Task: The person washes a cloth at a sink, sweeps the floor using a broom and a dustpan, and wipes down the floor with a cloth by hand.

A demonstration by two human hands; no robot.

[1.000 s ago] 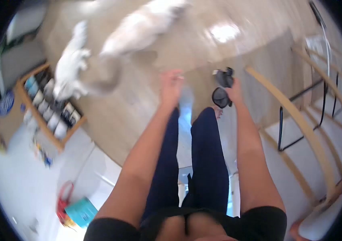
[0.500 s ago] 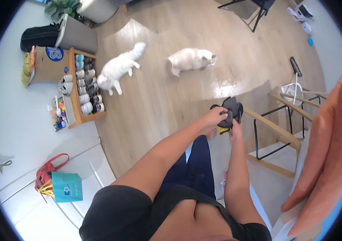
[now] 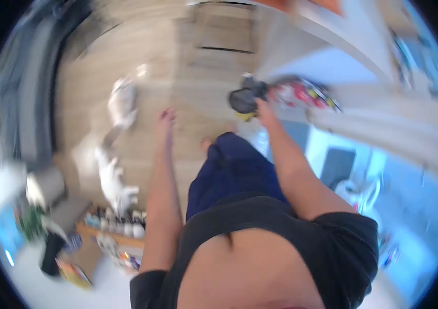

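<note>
Out over the wood floor, my right hand (image 3: 263, 110) is closed on a bundle of dark grey items (image 3: 245, 98), with a bit of yellow showing under it. The bundle's exact shape is blurred. My left hand (image 3: 166, 117) hangs apart from it over the floor, smeared by motion, and its fingers cannot be made out clearly. Below the hands are my bare feet and dark blue trousers (image 3: 234, 165).
Two pale cats (image 3: 122, 103) are on the floor at the left. A shoe rack (image 3: 110, 234) stands at the lower left, a long grey sofa (image 3: 31, 98) at the far left. Colourful items (image 3: 301, 95) lie right of the bundle, beside a white surface.
My view has turned to the right. My left hand has let go of the dark bundle and moved away from it; my right hand keeps hold. The sofa and a blue-lit area have come into view.
</note>
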